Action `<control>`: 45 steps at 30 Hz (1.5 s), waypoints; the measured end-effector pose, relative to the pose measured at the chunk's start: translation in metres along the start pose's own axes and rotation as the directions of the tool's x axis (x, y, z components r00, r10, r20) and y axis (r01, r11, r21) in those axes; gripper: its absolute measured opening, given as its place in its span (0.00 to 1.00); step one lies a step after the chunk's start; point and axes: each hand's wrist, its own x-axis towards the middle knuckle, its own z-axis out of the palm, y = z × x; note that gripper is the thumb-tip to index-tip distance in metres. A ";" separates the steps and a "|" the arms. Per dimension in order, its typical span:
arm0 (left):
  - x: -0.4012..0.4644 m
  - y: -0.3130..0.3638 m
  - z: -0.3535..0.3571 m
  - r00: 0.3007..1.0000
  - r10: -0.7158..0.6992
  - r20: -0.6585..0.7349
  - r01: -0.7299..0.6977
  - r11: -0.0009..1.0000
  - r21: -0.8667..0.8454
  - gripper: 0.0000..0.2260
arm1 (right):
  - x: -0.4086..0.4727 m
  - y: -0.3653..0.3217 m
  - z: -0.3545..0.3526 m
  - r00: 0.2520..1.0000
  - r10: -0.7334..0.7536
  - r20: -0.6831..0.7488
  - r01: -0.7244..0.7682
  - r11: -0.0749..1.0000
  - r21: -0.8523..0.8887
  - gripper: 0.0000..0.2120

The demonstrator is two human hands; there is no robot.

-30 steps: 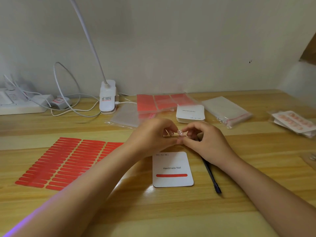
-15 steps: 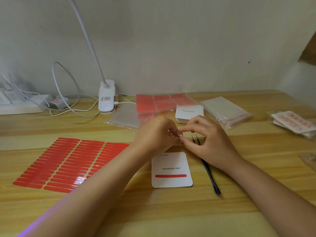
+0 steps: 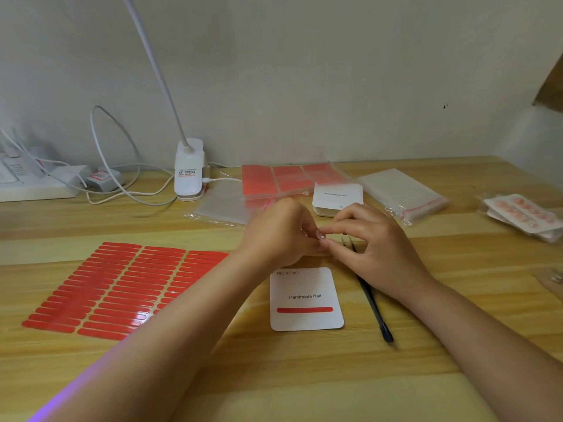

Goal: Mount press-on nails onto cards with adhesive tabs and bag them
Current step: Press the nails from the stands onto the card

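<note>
Both hands meet just above the card (image 3: 306,298) lying mid-worktop, the left hand (image 3: 280,231) and right hand (image 3: 370,239) together pinching a small press-on nail (image 3: 320,236), probably readying it for the card's red strip (image 3: 304,310).

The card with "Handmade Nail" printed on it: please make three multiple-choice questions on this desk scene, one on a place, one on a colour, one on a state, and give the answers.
1. Where does the black tweezers lie?
A. right of the card
B. on the sticker sheet
C. under the lamp

2. What colour is the strip on the card?
A. blue
B. red
C. green

3. What do the two hands do?
A. rest flat on the desk
B. pinch a small nail together
C. hold the tweezers

Answers:
1 A, the tweezers lie on the desk beside the card's right edge.
2 B, the strip under the print is red.
3 B, the left hand and right hand meet at a pale nail above the card.
</note>
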 end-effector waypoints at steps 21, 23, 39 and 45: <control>0.001 0.004 -0.001 0.999 -0.035 0.025 0.036 0.998 -0.054 0.09 | 0.001 -0.005 0.000 0.999 0.038 0.001 -0.038 0.992 -0.117 0.08; 0.001 0.006 -0.001 0.998 -0.046 0.034 0.048 0.998 -0.051 0.09 | 0.001 -0.006 0.001 0.999 0.047 -0.002 -0.047 0.993 -0.113 0.08; 0.003 0.010 -0.002 0.995 -0.079 0.052 0.081 0.996 -0.033 0.07 | 0.007 -0.005 0.007 0.968 0.229 -0.100 -0.228 0.973 0.026 0.04; 0.001 0.011 -0.004 0.997 -0.072 0.043 0.071 0.997 0.029 0.07 | 0.005 -0.003 0.004 0.900 0.398 -0.179 -0.383 0.917 0.110 0.06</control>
